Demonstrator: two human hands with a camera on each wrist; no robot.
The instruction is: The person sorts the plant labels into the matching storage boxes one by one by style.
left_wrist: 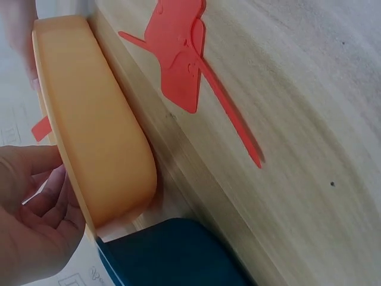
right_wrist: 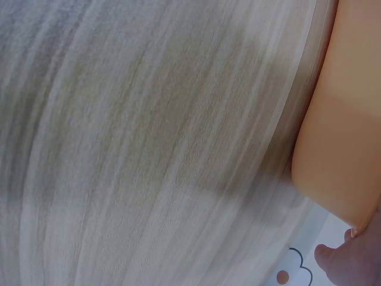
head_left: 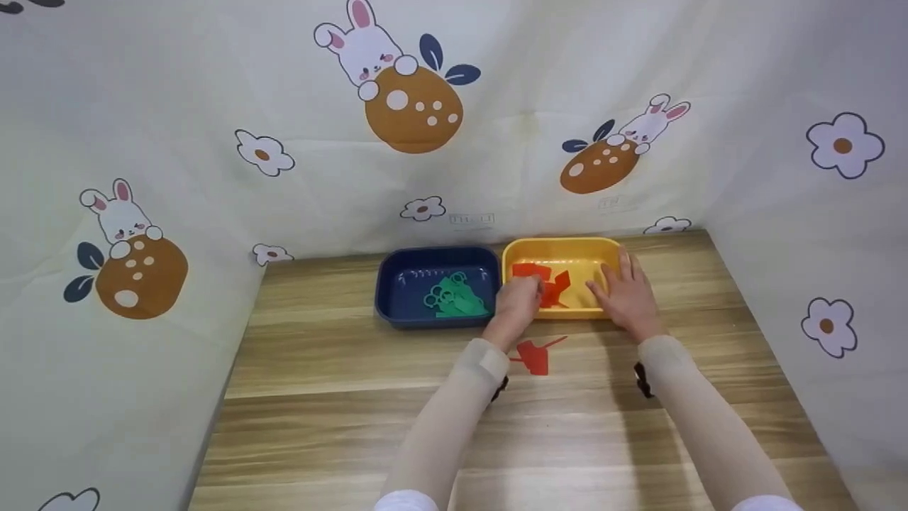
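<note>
My left hand [head_left: 516,305] reaches over the near left part of the yellow tray [head_left: 603,314], beside the red plastic pieces [head_left: 557,289] inside it. In the left wrist view its fingers bend behind the tray's rim, near a red tip [left_wrist: 41,128] that shows above the rim. The fingertips are hidden, so any grip on a red piece cannot be made out. My right hand [head_left: 631,297] rests on the tray's right side with fingers spread. Flat red plastic tags with thin pointed tails [head_left: 535,357] lie on the table in front of the tray, apparently overlapping.
A dark blue tray [head_left: 397,321] stands directly left of the yellow one and holds several green plastic tags with rings [head_left: 457,298]. Both trays sit near the back edge of the wooden table [head_left: 319,383]. Cloth walls with rabbit prints [head_left: 525,156] enclose the table.
</note>
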